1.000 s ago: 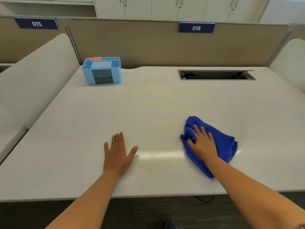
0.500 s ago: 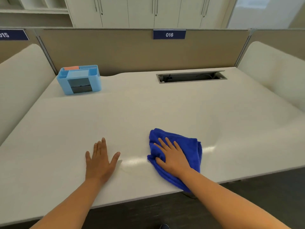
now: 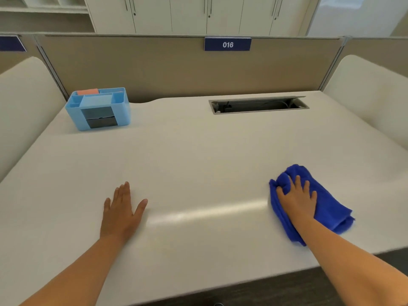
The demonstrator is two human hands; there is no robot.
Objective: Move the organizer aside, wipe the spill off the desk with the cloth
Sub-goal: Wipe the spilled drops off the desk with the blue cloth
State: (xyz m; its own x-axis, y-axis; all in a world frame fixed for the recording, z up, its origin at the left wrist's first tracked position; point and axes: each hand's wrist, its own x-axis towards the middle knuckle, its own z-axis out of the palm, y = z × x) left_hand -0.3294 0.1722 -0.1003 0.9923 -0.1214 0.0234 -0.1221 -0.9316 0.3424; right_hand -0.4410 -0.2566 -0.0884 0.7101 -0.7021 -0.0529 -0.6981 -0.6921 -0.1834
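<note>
A light blue desk organizer stands at the far left corner of the white desk, far from both hands. My right hand presses flat on a bunched blue cloth near the desk's front right. My left hand rests flat on the bare desk at the front left, fingers straight. A shiny streak lies on the surface between the two hands. No spill is clearly visible.
An open cable slot is cut into the desk at the back right. A beige partition with a "016" label closes off the back. White side panels flank the desk left and right.
My right hand has slid the cloth to the right across the desk, away from my left hand. The left hand stays flat in place.
</note>
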